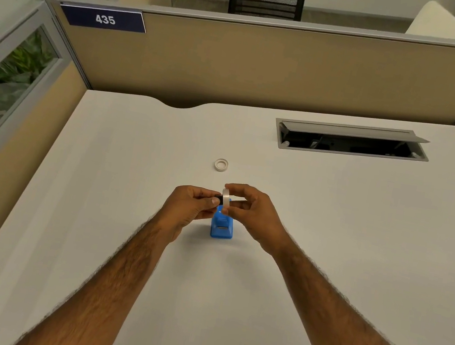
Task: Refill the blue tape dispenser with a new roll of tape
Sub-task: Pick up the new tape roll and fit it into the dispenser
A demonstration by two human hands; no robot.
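The blue tape dispenser (222, 226) stands on the white desk (328, 251), partly hidden behind my hands. Just above it, my right hand (252, 211) pinches a whitish roll of tape (226, 198) held on edge. My left hand (191, 207) grips a small black piece (218, 198), apparently the spool core, pressed against the roll's left side. A small white ring (221, 165), like an empty tape core, lies flat on the desk beyond my hands.
An open cable hatch (350, 140) with a raised grey lid is sunk into the desk at the back right. Tan partition walls (269, 67) close the desk at the back and left. A sign reading 435 (104, 18) hangs on the partition.
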